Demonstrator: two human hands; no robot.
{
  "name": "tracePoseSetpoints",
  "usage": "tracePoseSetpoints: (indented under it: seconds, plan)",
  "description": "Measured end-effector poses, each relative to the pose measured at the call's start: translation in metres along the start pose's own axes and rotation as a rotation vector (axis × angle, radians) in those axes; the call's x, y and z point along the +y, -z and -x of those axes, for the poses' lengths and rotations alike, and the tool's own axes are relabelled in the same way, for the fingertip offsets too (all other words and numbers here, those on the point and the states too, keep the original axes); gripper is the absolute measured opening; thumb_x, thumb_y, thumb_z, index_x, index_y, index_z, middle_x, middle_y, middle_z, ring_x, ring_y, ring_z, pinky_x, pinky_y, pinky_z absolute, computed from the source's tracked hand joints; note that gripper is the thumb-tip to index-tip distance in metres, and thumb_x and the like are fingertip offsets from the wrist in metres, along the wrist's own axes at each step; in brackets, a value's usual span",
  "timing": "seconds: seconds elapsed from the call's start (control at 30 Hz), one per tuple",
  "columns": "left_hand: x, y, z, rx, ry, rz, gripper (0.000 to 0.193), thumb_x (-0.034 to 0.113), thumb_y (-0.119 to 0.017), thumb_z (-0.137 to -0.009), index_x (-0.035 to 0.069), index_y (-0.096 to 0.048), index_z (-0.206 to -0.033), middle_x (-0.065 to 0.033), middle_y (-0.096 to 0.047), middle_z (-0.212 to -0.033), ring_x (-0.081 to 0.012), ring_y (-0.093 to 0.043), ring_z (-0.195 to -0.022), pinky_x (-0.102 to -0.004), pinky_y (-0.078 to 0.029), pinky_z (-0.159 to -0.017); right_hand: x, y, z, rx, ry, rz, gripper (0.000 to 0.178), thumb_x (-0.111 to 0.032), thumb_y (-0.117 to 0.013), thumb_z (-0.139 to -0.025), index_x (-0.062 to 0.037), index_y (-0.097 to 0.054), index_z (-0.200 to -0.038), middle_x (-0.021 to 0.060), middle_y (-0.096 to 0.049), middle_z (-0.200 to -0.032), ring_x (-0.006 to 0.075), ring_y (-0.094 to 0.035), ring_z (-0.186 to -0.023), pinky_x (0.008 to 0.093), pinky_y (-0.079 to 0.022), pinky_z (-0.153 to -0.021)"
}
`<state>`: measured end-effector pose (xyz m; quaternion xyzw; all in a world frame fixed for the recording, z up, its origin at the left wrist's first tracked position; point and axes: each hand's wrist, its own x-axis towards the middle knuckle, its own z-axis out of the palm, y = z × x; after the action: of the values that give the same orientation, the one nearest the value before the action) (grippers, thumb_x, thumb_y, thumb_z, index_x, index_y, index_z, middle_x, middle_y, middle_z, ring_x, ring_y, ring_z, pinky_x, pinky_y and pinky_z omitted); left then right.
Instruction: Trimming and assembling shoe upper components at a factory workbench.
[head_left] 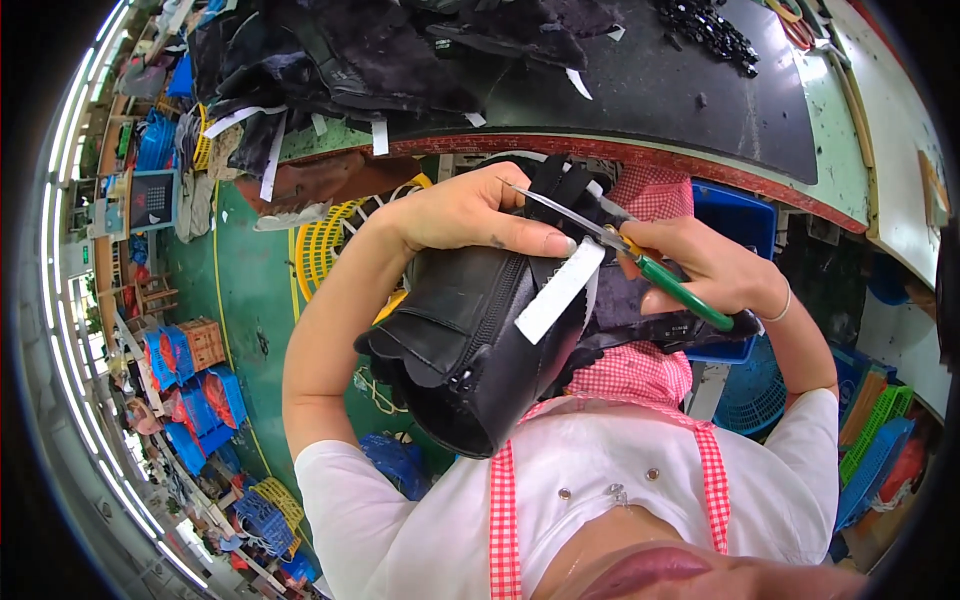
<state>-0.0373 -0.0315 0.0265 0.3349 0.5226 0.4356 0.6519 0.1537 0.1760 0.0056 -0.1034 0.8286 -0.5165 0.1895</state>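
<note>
My left hand (475, 215) is closed on a black leather boot upper (465, 300) held over my lap. A zipper (495, 310) runs along the upper, which has a scalloped edge at its lower left. From its top side a white strip (548, 305) hangs loose near my left thumb. My right hand (715, 262) grips green-handled scissors (685, 293), their blades pointing left across black straps and lying close to my left fingers. Whether the blades touch the material cannot be made out. Dark fuzzy lining shows under my right hand.
Ahead is a workbench with a worn red edge (790, 192), bearing a pile of black uppers (340, 60) with white strips. Small shiny black pieces (715, 35) lie far right. A blue bin (735, 215) and a yellow basket (325, 250) stand below the bench.
</note>
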Motion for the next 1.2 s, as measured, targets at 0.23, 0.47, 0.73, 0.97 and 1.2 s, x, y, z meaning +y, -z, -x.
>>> tracePoseSetpoints:
  seconds: [0.23, 0.47, 0.73, 0.97, 1.2]
  plan:
    - [0.002, 0.006, -0.007, 0.016, 0.111, -0.11, 0.022, 0.023, -0.076, -0.084, 0.002, -0.071, -0.09, 0.0039, -0.066, -0.08, -0.0032, -0.057, -0.072, -0.0219, -0.046, -0.064, 0.004, -0.001, 0.014, 0.162, -0.039, -0.011, 0.051, -0.045, -0.071, -0.084, 0.0022, -0.055, -0.074, 0.0113, -0.043, -0.056, 0.0223, -0.046, -0.049, 0.0342, -0.035, -0.051]
    - [-0.029, -0.023, 0.01, 0.291, -0.067, -1.147, 0.048, 0.05, -0.064, -0.088, 0.005, -0.063, -0.104, -0.0217, -0.067, -0.093, -0.0374, -0.064, -0.084, -0.0417, -0.049, -0.075, 0.068, 0.063, 0.076, 0.967, -0.545, 0.387, 0.049, -0.046, -0.068, -0.088, 0.0031, -0.064, -0.086, 0.0066, -0.053, -0.062, 0.0144, -0.049, -0.056, 0.0304, -0.042, -0.055]
    - [-0.023, -0.041, 0.029, 0.116, 0.432, -0.399, 0.04, 0.039, -0.071, -0.087, -0.001, -0.065, -0.084, -0.0011, -0.058, -0.066, -0.0076, -0.049, -0.06, -0.0266, -0.041, -0.054, 0.183, 0.153, 0.148, 1.161, -0.832, 0.864, 0.042, -0.044, -0.062, -0.09, -0.0049, -0.063, -0.107, 0.0169, -0.067, -0.098, 0.0344, -0.065, -0.093, 0.0431, -0.05, -0.078]
    - [0.167, -0.055, 0.072, 1.356, -0.421, -0.956, 0.026, 0.01, -0.068, -0.086, -0.007, -0.069, -0.106, -0.0094, -0.072, -0.093, -0.0115, -0.066, -0.081, -0.0236, -0.051, -0.075, 0.136, 0.127, 0.134, 1.277, -0.256, 0.428, 0.014, -0.005, -0.061, -0.09, -0.003, -0.065, -0.102, 0.0063, -0.062, -0.109, 0.0127, -0.058, -0.085, 0.0248, -0.047, -0.073]
    - [0.186, 0.184, -0.12, 1.118, -0.45, -1.758, 0.027, 0.027, -0.063, -0.088, 0.001, -0.068, -0.092, -0.013, -0.063, -0.072, -0.0261, -0.065, -0.071, -0.0377, -0.049, -0.07, 0.067, 0.067, 0.08, 1.026, -0.035, 0.252, 0.013, 0.006, -0.061, -0.086, -0.0018, -0.065, -0.095, 0.0071, -0.063, -0.103, 0.0152, -0.06, -0.089, 0.0254, -0.048, -0.072]
